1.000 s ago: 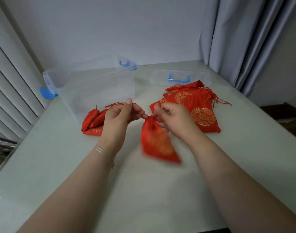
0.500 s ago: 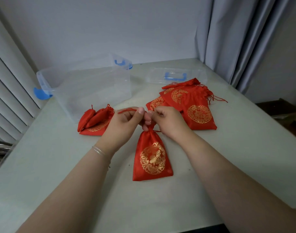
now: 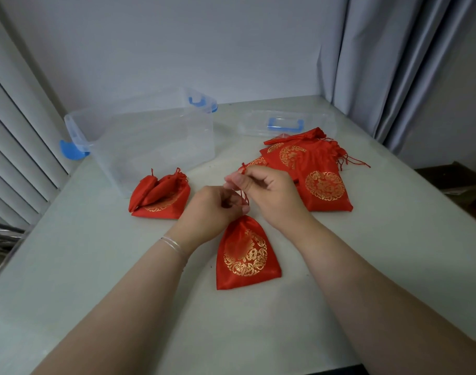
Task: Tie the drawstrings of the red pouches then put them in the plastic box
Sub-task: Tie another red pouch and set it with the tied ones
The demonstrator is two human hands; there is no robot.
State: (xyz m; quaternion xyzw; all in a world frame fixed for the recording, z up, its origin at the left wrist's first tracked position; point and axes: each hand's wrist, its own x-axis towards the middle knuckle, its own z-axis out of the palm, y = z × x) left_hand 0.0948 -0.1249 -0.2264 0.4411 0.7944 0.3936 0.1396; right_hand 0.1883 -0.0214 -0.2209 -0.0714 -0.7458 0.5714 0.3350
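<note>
Since half a second ago the two hands have drawn apart along the drawstring (image 3: 243,192): the right hand (image 3: 269,196) has lifted up and away from the pouch mouth, while the left hand (image 3: 218,209) has settled lower, right at the gathered neck. Right thumb and forefinger are pressed together on the red cord, pinching it just past the fingertips at the upper left of that hand, and the cord runs down from there in a loop to the left fingers. Those left fingers are curled shut around the neck of the red pouch (image 3: 246,255); exactly which fingers grip the cord cannot be told, as the back of the hand hides them. Below both hands the pouch lies flat on the pale table (image 3: 96,280), its gold medallion facing up, its closed bottom toward the person. Beyond the right fingers sits a stack of flat red pouches (image 3: 312,171) with loose strings trailing off to the right. Left of the left fingers lies a small heap of cinched pouches (image 3: 161,196), touching the front wall of the clear plastic box (image 3: 150,136), which stands open with blue latches. Past the stack rests the box lid (image 3: 285,123) with its blue handle. A thin bracelet (image 3: 174,246) circles the left wrist.
</note>
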